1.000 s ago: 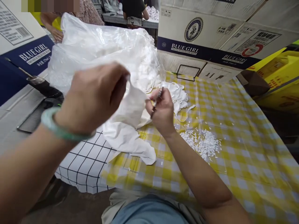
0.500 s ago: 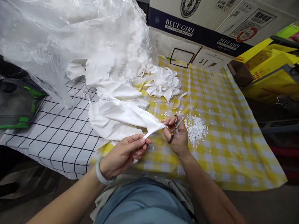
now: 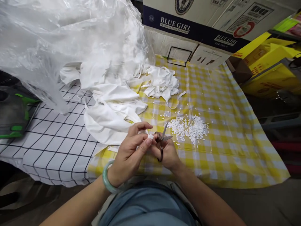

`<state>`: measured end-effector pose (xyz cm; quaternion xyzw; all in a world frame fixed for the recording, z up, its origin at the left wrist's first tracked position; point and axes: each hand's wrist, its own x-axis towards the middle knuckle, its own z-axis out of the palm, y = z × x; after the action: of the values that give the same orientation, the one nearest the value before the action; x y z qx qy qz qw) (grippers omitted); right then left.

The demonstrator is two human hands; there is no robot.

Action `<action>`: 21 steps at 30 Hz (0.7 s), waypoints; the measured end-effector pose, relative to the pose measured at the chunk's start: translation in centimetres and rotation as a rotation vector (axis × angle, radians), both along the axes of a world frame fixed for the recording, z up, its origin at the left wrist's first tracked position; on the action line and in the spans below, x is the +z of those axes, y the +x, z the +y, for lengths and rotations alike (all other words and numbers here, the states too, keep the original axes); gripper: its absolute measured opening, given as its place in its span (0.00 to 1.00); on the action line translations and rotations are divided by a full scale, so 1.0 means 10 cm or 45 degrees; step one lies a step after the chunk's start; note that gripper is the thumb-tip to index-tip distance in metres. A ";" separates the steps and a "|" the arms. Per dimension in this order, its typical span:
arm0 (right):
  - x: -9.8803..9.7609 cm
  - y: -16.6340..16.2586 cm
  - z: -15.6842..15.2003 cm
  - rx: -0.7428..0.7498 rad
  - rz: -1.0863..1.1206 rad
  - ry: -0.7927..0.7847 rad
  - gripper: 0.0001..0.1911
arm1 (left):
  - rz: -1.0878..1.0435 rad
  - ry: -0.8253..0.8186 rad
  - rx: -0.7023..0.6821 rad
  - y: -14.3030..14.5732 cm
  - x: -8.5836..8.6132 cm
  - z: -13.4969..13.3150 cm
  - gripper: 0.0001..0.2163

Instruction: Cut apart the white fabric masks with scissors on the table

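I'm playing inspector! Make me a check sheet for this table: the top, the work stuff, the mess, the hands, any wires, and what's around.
Surface: yellow-and-white checked cloth beside a white cloth with black grid lines.
Job's things: white fabric lying rumpled; scissors with blades parted.
Clutter: small white bits heaped and scattered; crumpled white pile with loose straps.
Left hand: pinching a small white piece.
Right hand: holding the scissors, close to the left hand.
Cables: nothing seen that is clearly one.
Surroundings: big clear plastic bag, Blue Girl carton, yellow packaging.
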<state>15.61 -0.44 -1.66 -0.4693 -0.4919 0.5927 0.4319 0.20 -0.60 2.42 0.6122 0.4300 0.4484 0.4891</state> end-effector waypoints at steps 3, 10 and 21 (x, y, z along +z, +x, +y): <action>0.07 0.13 -0.06 0.042 -0.156 0.078 0.14 | -0.210 -0.151 0.007 0.15 -0.11 0.00 0.12; 0.26 0.59 -0.03 0.144 -1.055 0.530 0.20 | -0.129 -0.233 0.033 0.32 -0.24 -0.04 0.13; 0.23 0.58 0.01 0.222 -1.253 0.532 0.26 | 0.029 -0.060 -0.068 0.34 -0.26 0.01 0.12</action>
<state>21.46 -0.31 0.59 -0.5530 -0.7806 0.2260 0.1840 3.63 -0.51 -0.20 0.6169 0.4296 0.4179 0.5102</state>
